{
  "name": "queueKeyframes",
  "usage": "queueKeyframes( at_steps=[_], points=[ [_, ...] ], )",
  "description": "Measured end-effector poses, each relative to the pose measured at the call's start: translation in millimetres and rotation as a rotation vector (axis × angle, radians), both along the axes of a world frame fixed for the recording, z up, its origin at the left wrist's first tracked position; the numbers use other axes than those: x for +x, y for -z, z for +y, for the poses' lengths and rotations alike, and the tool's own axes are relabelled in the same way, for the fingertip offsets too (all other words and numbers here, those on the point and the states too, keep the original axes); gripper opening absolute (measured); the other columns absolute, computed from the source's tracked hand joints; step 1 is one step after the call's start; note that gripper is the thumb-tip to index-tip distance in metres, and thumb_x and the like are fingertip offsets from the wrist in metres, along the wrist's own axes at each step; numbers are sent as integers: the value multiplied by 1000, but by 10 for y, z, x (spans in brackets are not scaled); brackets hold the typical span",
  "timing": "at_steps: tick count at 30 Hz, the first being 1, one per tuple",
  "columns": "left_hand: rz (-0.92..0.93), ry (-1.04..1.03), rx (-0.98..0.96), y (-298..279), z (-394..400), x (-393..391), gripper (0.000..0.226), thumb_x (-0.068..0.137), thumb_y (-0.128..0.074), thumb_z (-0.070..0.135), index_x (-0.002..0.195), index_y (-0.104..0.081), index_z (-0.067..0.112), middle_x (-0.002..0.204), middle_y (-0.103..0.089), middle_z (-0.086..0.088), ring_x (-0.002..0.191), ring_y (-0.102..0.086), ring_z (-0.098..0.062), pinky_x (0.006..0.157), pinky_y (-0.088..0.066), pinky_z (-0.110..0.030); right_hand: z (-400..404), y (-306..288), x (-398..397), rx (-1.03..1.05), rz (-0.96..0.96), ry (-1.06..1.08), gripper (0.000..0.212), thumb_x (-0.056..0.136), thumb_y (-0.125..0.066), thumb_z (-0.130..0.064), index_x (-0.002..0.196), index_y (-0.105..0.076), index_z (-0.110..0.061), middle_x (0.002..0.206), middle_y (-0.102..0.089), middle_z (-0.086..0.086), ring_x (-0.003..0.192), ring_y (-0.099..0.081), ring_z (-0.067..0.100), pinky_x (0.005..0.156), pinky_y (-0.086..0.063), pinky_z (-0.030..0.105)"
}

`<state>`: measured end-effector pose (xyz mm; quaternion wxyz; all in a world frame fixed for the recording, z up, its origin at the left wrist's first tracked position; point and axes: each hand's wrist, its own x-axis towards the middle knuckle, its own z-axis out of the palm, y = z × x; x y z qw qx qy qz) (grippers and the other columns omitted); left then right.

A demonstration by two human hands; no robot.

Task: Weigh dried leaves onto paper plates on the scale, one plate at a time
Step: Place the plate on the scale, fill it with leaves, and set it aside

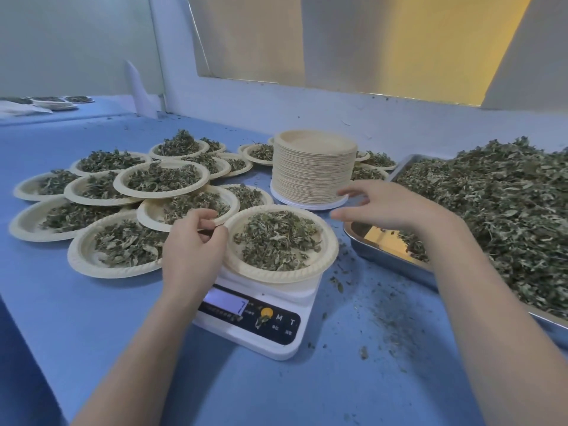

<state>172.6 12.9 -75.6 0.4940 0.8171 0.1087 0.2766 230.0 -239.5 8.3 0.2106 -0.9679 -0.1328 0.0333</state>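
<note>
a blue table (92, 318) is filling the view, with crumbs of leaf lying scattered over its right half. a steel tray (396, 259) is sitting along the right edge, heaped with loose dried leaves (504, 216). to the left, filled paper plates (116, 247) are lying crowded and overlapping, each one carrying its own small heap. a tall stack of empty paper plates (313, 170) is standing behind the scale, between the filled ones and the tray.

the white digital scale (261, 318) is sitting near the middle, its lit display partly hidden behind the left forearm. one paper plate (281, 273) is resting on the scale platform, holding a mound of leaves (276, 238).

the left hand (193, 250) is curling its fingers at this plate's left rim, thumb and fingertips pinching the edge. the right hand (381, 204) is hovering above the gap between the stack and the tray's near corner, fingers spread loosely and slightly bent, holding nothing visible, clear of the plate on the scale.
</note>
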Motion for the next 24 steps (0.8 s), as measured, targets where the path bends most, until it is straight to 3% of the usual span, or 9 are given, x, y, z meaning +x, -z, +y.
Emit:
queueKeyframes(
  at_steps=[4, 7, 10, 13, 15, 17, 21, 22, 24],
  points=[
    [94, 56, 3, 31, -27, -1, 25, 91, -51, 26, 115, -57, 25, 86, -59, 16, 69, -52, -3, 58, -36, -24, 155, 50, -99, -40, 288, -233, 122, 46, -73, -73, 148, -15, -41, 154, -15, -22, 139, -20, 3, 112, -22, 30],
    [109, 53, 10, 34, -19, -1, 17, 92, -50, 27, 107, -58, 28, 82, -58, 17, 70, -52, 1, 57, -34, -21, 154, 94, -69, -106, 381, -267, 136, 40, -79, -66, 149, -2, -42, 155, -6, -24, 139, -11, -1, 109, -16, 27],
    [114, 56, 22, 29, -20, -2, 10, 92, -51, 27, 98, -59, 31, 78, -59, 16, 68, -52, 1, 55, -32, -20, 144, 139, -20, -202, 354, -247, 145, 37, -80, -66, 149, 9, -40, 156, 1, -21, 144, -4, 5, 115, -15, 34],
    [125, 51, 33, 25, -16, -2, 9, 92, -51, 27, 93, -57, 34, 76, -59, 17, 69, -51, 2, 55, -31, -18, 189, 178, -5, -166, 322, -296, 128, 41, -83, -61, 146, -13, -43, 146, -25, -28, 138, -24, 3, 111, -25, 25],
    [132, 39, 46, 23, -7, -7, 10, 92, -50, 28, 92, -56, 35, 75, -58, 19, 69, -50, 4, 54, -30, -15, 213, 188, -12, -90, 332, -348, 94, 49, -87, -52, 125, -32, -54, 115, -39, -49, 113, -41, -16, 89, -30, 4],
    [117, 32, 41, 18, 1, -13, 9, 93, -51, 28, 92, -57, 35, 76, -57, 20, 70, -49, 6, 55, -29, -13, 219, 182, -29, -61, 309, -363, 85, 48, -87, -52, 116, -35, -57, 100, -38, -54, 95, -42, -26, 75, -30, -1],
    [35, 20, -37, -29, 28, -6, 11, 93, -51, 33, 95, -62, 33, 80, -60, 21, 73, -51, 7, 60, -33, -11, 194, 157, -5, -12, 209, -329, 103, 38, -82, -65, 130, -39, -49, 120, -42, -44, 116, -42, -11, 89, -33, 11],
    [17, 20, -51, -46, 39, -6, 12, 93, -51, 33, 97, -63, 32, 80, -61, 21, 73, -52, 7, 62, -35, -11, 200, 146, -12, 23, 186, -341, 104, 39, -84, -64, 132, -38, -51, 126, -41, -44, 119, -40, -13, 93, -33, 10],
    [-29, 20, -70, -96, 78, -8, 16, 94, -52, 34, 103, -64, 29, 81, -61, 21, 73, -55, 6, 64, -41, -14, 250, 108, -38, 119, 125, -360, 89, 44, -88, -54, 118, -40, -64, 116, -45, -51, 106, -40, -29, 84, -33, -2]
  ],
)
